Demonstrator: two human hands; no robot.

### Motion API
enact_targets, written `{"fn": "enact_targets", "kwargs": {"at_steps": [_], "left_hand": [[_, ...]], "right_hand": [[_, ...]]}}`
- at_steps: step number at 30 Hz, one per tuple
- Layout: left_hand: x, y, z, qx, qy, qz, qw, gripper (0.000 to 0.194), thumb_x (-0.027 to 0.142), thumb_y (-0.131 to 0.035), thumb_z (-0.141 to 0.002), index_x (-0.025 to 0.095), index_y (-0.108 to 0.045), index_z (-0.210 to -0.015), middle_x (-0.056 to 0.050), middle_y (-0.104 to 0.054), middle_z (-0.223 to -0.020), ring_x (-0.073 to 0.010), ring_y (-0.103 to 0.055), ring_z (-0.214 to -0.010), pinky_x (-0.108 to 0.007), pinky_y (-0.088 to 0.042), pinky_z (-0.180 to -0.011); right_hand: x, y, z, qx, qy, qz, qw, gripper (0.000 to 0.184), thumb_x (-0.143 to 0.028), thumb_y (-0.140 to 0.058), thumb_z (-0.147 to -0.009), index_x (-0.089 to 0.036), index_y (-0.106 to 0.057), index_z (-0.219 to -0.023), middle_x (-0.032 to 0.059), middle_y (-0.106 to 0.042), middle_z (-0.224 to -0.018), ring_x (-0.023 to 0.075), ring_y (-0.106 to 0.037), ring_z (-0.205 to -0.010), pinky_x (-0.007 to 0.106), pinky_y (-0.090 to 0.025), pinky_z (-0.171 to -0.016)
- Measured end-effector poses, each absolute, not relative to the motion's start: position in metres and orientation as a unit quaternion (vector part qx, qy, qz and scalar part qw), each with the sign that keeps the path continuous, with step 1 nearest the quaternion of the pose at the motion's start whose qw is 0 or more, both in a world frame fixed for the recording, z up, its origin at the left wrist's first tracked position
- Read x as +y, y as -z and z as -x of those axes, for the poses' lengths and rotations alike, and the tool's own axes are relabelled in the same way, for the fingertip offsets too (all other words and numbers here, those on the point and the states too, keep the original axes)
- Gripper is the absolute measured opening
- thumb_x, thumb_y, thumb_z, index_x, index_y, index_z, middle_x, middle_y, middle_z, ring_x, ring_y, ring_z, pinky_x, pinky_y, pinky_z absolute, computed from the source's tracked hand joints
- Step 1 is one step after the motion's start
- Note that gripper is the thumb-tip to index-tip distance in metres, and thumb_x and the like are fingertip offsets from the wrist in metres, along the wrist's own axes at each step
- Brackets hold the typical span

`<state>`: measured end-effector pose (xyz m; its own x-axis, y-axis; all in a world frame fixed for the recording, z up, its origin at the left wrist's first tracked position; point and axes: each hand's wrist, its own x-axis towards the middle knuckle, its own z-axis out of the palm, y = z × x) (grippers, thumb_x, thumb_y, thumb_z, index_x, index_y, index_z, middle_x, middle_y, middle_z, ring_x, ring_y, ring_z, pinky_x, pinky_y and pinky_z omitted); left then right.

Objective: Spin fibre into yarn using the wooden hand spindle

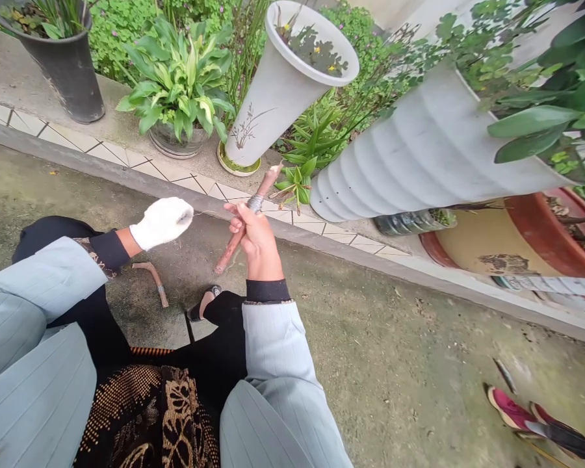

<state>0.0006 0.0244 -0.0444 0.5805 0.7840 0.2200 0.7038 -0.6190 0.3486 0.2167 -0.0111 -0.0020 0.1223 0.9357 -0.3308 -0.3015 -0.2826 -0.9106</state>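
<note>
My right hand point(255, 235) is closed around a reddish-brown stick point(246, 220) that slants up to the right; a band of grey wire point(256, 203) is wound round it near the top. My left hand point(161, 221), in a white glove, is pinched on a thin wire point(207, 212) that runs taut from the glove to the wound band. A second bent brown piece with a grey band point(152, 278) lies on the ground below my left hand. My foot in a black sandal point(203, 302) shows beneath the stick.
Along a tiled kerb point(127, 159) stand a dark pot point(65, 62), a leafy green plant point(178, 81), a tall white cone planter point(285, 84), a ribbed white planter point(419, 146) and a red-rimmed bowl pot point(507, 250). Another person's pink shoe point(509, 408) is at bottom right on the concrete ground.
</note>
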Motion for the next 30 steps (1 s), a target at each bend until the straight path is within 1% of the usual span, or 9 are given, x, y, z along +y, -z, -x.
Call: {"fn": "enact_targets", "kwargs": {"at_steps": [4,6,11,15,18,22,26,28,30], "left_hand": [[0.024,0.046,0.003,0.431,-0.155,-0.879,0.131,0.028,0.027,-0.044,-0.087,0.017,-0.07,-0.083,-0.015,-0.069,-0.082,-0.0296,-0.065,-0.084,-0.042,-0.048,-0.079],[0.024,0.044,0.003,0.437,-0.154,-0.874,0.145,0.024,0.027,-0.048,-0.084,0.019,-0.07,-0.083,-0.014,-0.07,-0.083,-0.0296,-0.066,-0.087,-0.042,-0.049,-0.082],[0.023,0.032,0.005,0.478,-0.17,-0.819,0.267,0.024,0.03,-0.053,-0.08,0.017,-0.07,-0.09,-0.012,-0.073,-0.091,-0.0265,-0.068,-0.085,-0.037,-0.052,-0.076],[0.022,0.026,0.005,0.435,-0.145,-0.72,0.521,0.018,0.028,-0.056,-0.078,0.016,-0.064,-0.088,-0.003,-0.063,-0.059,-0.0154,-0.059,-0.052,-0.028,-0.049,-0.055],[0.018,0.022,0.004,0.392,-0.14,-0.649,0.637,0.013,0.028,-0.059,-0.075,0.018,-0.061,-0.083,0.001,-0.055,-0.055,-0.0093,-0.046,-0.041,-0.025,-0.042,-0.044],[0.016,0.018,0.004,0.38,-0.124,-0.676,0.619,0.018,0.033,-0.059,-0.074,0.018,-0.061,-0.085,0.0,-0.059,-0.066,-0.0078,-0.043,-0.042,-0.023,-0.038,-0.042],[0.019,0.019,0.004,0.375,-0.106,-0.799,0.459,0.025,0.033,-0.053,-0.075,0.017,-0.065,-0.089,-0.005,-0.07,-0.083,-0.0148,-0.061,-0.065,-0.026,-0.047,-0.062],[0.023,0.019,0.004,0.363,-0.092,-0.843,0.387,0.029,0.034,-0.049,-0.076,0.016,-0.067,-0.091,-0.006,-0.072,-0.089,-0.0187,-0.064,-0.078,-0.028,-0.048,-0.072],[0.027,0.019,0.006,0.365,-0.073,-0.859,0.351,0.035,0.036,-0.045,-0.078,0.015,-0.069,-0.094,-0.007,-0.073,-0.091,-0.0201,-0.065,-0.081,-0.029,-0.048,-0.075]], "right_hand": [[-0.012,-0.01,-0.242,-0.314,-0.582,0.55,0.51,0.047,-0.056,-0.07,-0.077,-0.022,-0.038,-0.072,-0.0082,-0.033,-0.058,0.0052,-0.027,-0.045,0.019,-0.032,-0.041],[-0.012,-0.013,-0.251,-0.32,-0.573,0.562,0.504,0.049,-0.065,-0.062,-0.08,-0.023,-0.038,-0.072,-0.0081,-0.028,-0.058,0.006,-0.024,-0.044,0.019,-0.031,-0.04],[-0.012,-0.007,-0.26,-0.339,-0.567,0.567,0.491,0.048,-0.069,-0.049,-0.086,-0.022,-0.046,-0.08,-0.0043,-0.039,-0.063,0.0086,-0.037,-0.049,0.022,-0.039,-0.047],[-0.01,0.004,-0.259,-0.385,-0.5,0.628,0.456,0.029,-0.048,-0.049,-0.093,-0.02,-0.049,-0.086,-0.0023,-0.049,-0.071,0.0099,-0.048,-0.055,0.023,-0.042,-0.053],[-0.008,0.009,-0.257,-0.478,-0.326,0.761,0.293,0.021,-0.036,-0.046,-0.096,-0.017,-0.055,-0.091,0.0043,-0.059,-0.074,0.0164,-0.059,-0.066,0.029,-0.045,-0.063],[-0.009,0.01,-0.25,-0.585,-0.149,0.797,0.03,0.029,-0.032,-0.054,-0.093,-0.011,-0.064,-0.109,0.0211,-0.069,-0.101,0.0298,-0.065,-0.096,0.038,-0.046,-0.081],[-0.013,0.016,-0.235,-0.636,-0.213,0.719,-0.184,0.019,-0.027,-0.071,-0.081,-0.012,-0.074,-0.09,0.0218,-0.072,-0.095,0.029,-0.068,-0.088,0.035,-0.045,-0.075],[-0.017,0.017,-0.225,-0.665,-0.284,0.643,-0.253,0.008,-0.02,-0.076,-0.073,-0.014,-0.072,-0.069,0.0142,-0.071,-0.073,0.0231,-0.066,-0.071,0.031,-0.043,-0.066],[-0.021,0.015,-0.218,-0.681,-0.405,0.547,-0.27,0.014,-0.016,-0.074,-0.072,-0.017,-0.067,-0.059,0.0033,-0.061,-0.054,0.0157,-0.057,-0.054,0.028,-0.038,-0.058]]}}
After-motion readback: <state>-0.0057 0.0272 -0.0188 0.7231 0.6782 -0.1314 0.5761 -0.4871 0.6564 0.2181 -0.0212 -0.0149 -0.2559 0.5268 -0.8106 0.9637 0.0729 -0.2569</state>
